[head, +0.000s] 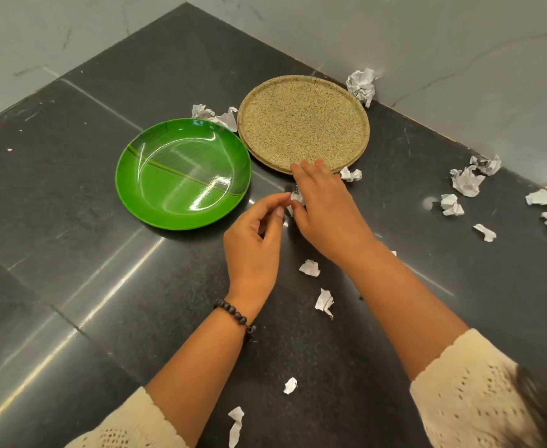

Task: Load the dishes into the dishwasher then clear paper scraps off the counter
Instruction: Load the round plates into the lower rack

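Dark polished stone forms the counter (110,286), meeting pale marble-look walls (459,43) in a corner at twelve o'clock of the head view.

Two dishes sit side by side on it. A glossy green plate (183,173) lies at about ten o'clock from the hands, and a speckled tan plate (303,123) lies at twelve o'clock, its rim touching or just beside the green one's rim; which, I cannot tell.

Both hands meet near the middle of the view. The right hand (327,205) reaches forward with its fingertips (304,164) resting on the near rim of the tan plate, while its thumb and the thumb and forefinger of the left hand (254,240) close together on a small paper scrap (296,199) between them. The left hand's other fingers are curled in. A dark beaded bracelet (233,315) circles the left wrist, and cream knitted sleeves (466,392) cover both forearms lower down.

Crumpled white paper is scattered widely. One ball (361,85) sits against the wall at one o'clock of the tan plate, and another piece (215,115) is tucked behind the two plates at eleven o'clock. A cluster of scraps (467,182) lies at three o'clock from the hands, well apart from the plates. Smaller bits (324,302) trail toward six o'clock between the forearms.
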